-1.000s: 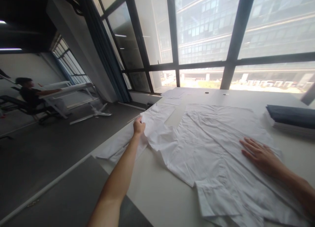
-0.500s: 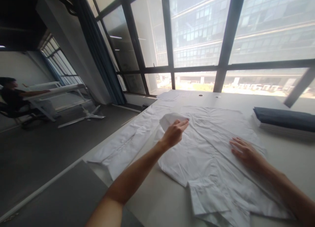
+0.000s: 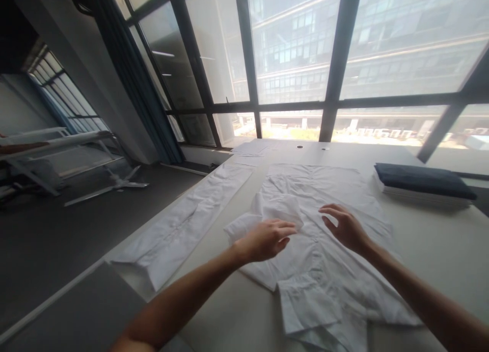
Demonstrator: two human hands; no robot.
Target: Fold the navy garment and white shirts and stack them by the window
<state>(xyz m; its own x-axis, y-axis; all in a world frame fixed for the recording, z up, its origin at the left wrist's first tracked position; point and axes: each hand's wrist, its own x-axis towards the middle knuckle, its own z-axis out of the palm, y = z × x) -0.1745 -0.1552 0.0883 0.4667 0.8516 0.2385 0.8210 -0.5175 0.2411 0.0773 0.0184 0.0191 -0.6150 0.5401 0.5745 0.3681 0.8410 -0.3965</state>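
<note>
Status: partway, my read.

White woven-cloth garment (image 3: 336,189) lies flat on the pale smooth-topped bench (image 3: 443,255), under and between the hands; using it as reference for all places.

Done: main body is spread out, far edge fairly straight. A loose, thin white cloth flap (image 3: 282,209) lies bunched over the garment's left part, so that side looks turned inward. The narrow, lengthwise-creased white cloth strip (image 3: 183,217) is laid out well to the garment's left, apart from it, with nobody's hand on it.

Not done: flap is lumpy, not flat. Garment body has long wrinkles and isn't folded up. White cuff-like cloth end (image 3: 307,303) sticks out at the garment's near end, layers uneven. Calling the whole thing early-to-middle, judging by how much is loose.

Hands: well apart from each other, neither visibly clamped on anything. Left hand (image 3: 269,239) is over the garment's left part at the flap, fingers extended, thumb away from them; can't tell if it touches. Right hand (image 3: 346,229) is over the garment's middle-right, fingers lightly curved, thumb separated; contact also unclear.

Around: flat navy folded-cloth bundle (image 3: 424,180) on a white stack (image 3: 420,196), right of the garment. Thin white sheets (image 3: 250,148) beyond its far left corner.
</note>
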